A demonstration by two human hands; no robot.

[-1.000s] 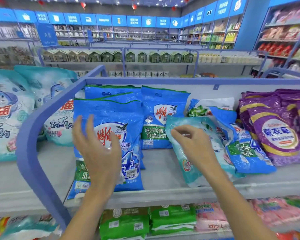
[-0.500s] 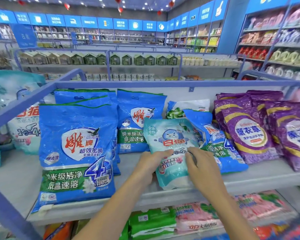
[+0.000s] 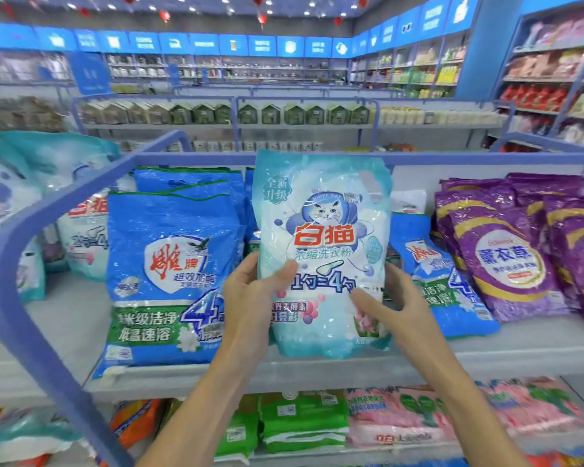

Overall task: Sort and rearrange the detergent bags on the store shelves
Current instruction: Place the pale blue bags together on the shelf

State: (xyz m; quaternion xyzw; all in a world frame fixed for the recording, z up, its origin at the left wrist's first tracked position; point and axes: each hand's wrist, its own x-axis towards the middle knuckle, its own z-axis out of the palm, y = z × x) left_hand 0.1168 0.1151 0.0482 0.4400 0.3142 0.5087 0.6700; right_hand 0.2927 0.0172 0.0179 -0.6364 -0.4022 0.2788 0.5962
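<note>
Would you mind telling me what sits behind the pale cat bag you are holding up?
Left of the cat bag, blue bags peek out; right of it, a white-topped bag and a leaning blue bag. What stands directly behind it is covered.

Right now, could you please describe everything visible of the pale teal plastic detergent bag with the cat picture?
The pale teal glossy plastic detergent bag is upright, facing the camera, full and crinkled. It shows a blue cat face, red characters and pink flowers low down. The left hand grips its left edge, the right hand its lower right.
</note>
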